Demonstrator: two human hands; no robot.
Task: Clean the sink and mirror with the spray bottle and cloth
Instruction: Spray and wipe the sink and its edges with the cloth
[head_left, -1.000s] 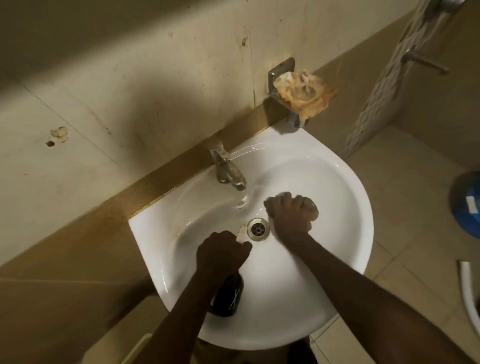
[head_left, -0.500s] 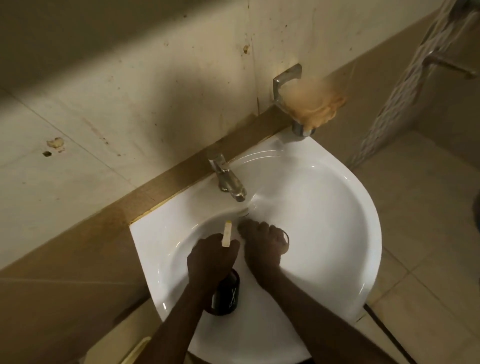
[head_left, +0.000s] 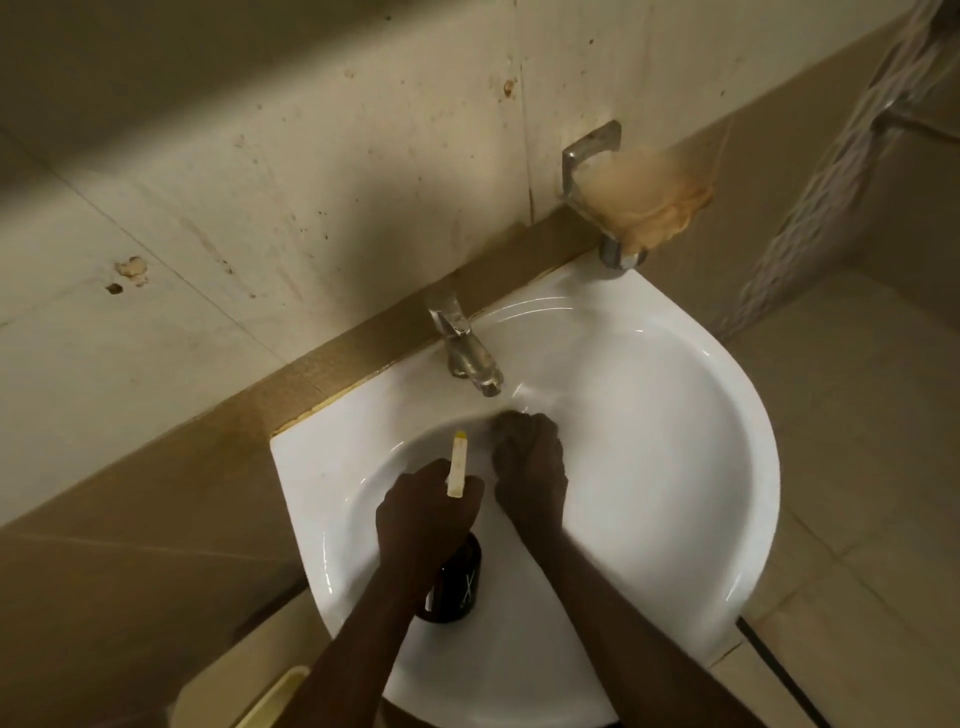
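Two bare forearms enter from about 6 o'clock, the left hand (head_left: 423, 512) ahead of its arm at roughly 7 o'clock and the right hand (head_left: 530, 467) ahead of its arm at roughly 5 o'clock. No sleeve, glove, watch, ring or band shows on either arm from the frame edge to the knuckles, so nothing worn is visible. Both arms are lean, with the wrists narrower than the hands, and the fingers are too blurred and shadowed for nails or finer marks to be made out.
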